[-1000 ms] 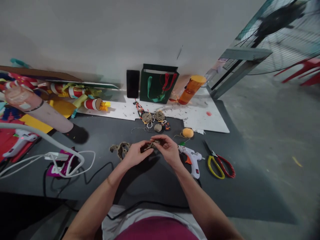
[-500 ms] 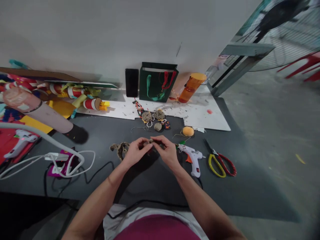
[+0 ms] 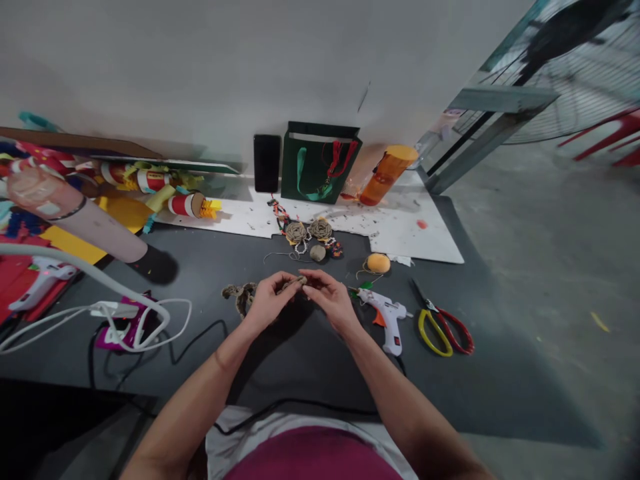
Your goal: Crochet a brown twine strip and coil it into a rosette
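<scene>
Over the grey tabletop, my left hand (image 3: 271,298) and my right hand (image 3: 331,298) meet at the fingertips. Both pinch a brownish-grey crocheted strip (image 3: 241,293), whose loose end curls out on the table left of my left hand. The part between my fingers is mostly hidden. Just right of my right hand lies a white hot glue gun (image 3: 389,319), a small green leaf-like piece (image 3: 366,285) by its rear end. Beyond my hands are two crocheted rosettes (image 3: 296,232) of similar colour, a small grey yarn ball (image 3: 317,253) and an orange ball (image 3: 379,263) with thread.
Scissors (image 3: 431,305) with yellow and red handles lie at the right. A green gift bag (image 3: 315,163), a phone (image 3: 267,163) and an orange bottle (image 3: 387,177) stand by the wall. At left are a purple power socket (image 3: 117,333), white cables and another person's arm (image 3: 95,220).
My fingers have shifted slightly on the crocheted strip, and a bit more of it shows between them. The view has moved slightly; the tools lie as before.
</scene>
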Tool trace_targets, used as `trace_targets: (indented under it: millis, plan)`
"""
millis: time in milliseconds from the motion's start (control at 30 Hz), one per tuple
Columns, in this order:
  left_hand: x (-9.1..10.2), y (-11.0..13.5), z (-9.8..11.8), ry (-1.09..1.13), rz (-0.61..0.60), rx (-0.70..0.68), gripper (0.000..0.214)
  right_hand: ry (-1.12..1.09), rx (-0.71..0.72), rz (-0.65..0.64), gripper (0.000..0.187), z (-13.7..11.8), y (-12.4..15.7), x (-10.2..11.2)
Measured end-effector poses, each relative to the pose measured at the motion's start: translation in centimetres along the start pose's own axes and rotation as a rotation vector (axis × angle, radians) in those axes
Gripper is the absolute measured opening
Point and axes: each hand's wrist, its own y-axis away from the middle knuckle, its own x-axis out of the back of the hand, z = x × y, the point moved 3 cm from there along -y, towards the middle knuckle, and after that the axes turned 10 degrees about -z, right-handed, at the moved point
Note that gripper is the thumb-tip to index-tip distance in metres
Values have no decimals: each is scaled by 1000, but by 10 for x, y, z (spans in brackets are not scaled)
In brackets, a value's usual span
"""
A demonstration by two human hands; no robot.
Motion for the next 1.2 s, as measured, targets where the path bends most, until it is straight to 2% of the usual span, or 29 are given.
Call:
trace_targets:
  millis: [133, 267, 400, 533, 800, 900, 1033, 1200]
  plan:
    - [0, 1, 2, -38, 49, -35, 22, -9, -40, 101, 23, 3, -1, 2]
    - [-2, 0, -1, -13, 33, -24, 22, 45, -43, 141, 22, 5, -3, 4]
    - [-2, -1, -3, 6, 16, -14, 23, 139, -27, 118, 21, 1, -1, 4]
    - [0, -1, -2, -40, 69, -43, 20, 244, 51, 77, 17, -4, 1, 0]
    - [-2, -1, -4, -34, 67, -26, 18, 353, 75, 120, 18, 2, 0, 1]
    - [-3, -2, -7, -27, 52, -21, 19, 461, 147, 147, 17, -1, 3, 0]
    - [-4, -3, -10, -26, 39, -22, 22, 543, 230, 116, 16, -6, 5, -2]
    - [-4, -2, -8, -37, 43, -26, 22, 514, 156, 101, 21, -3, 3, 0]
